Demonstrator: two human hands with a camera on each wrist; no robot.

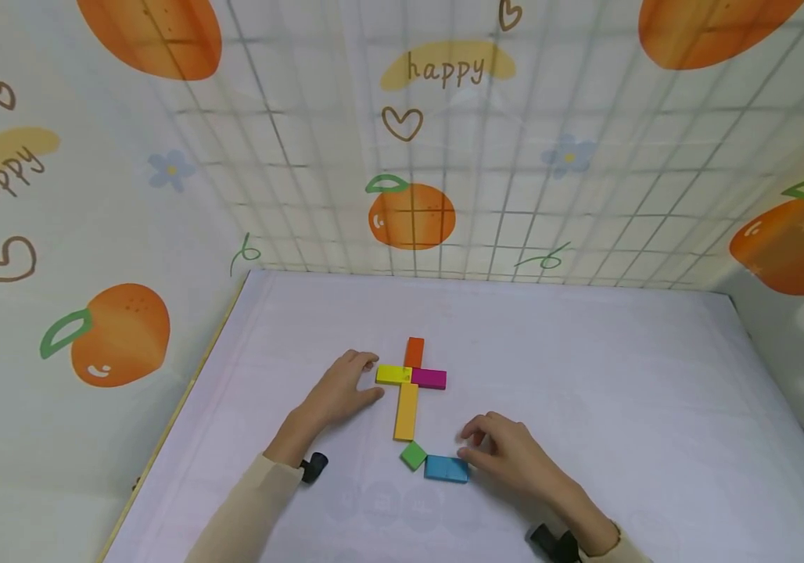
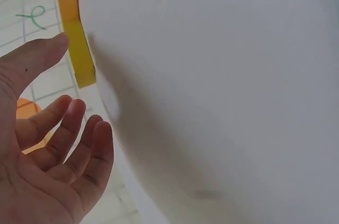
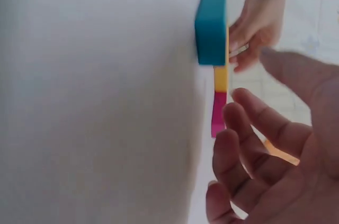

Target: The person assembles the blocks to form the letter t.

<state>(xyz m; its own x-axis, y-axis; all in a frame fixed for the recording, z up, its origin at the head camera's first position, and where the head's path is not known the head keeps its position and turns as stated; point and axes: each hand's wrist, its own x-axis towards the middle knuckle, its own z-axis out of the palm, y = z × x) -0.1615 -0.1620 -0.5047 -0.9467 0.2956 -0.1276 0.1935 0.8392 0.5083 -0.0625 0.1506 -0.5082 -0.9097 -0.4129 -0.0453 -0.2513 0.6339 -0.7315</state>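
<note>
Several coloured blocks lie flat on the white table. An orange block is farthest back, with a yellow block and a magenta block side by side below it. From there an amber block runs down to a small green block, whose corner meets a blue block. My left hand is beside the yellow block's left end, fingers loosely bent, holding nothing. Near the blue block's right end, my right hand has its thumb and fingers apart with nothing between them.
The white tabletop carries the blocks and ends at a back wall printed with oranges and a grid. Side walls stand left and right. A dark wrist camera is on the left wrist, another on the right.
</note>
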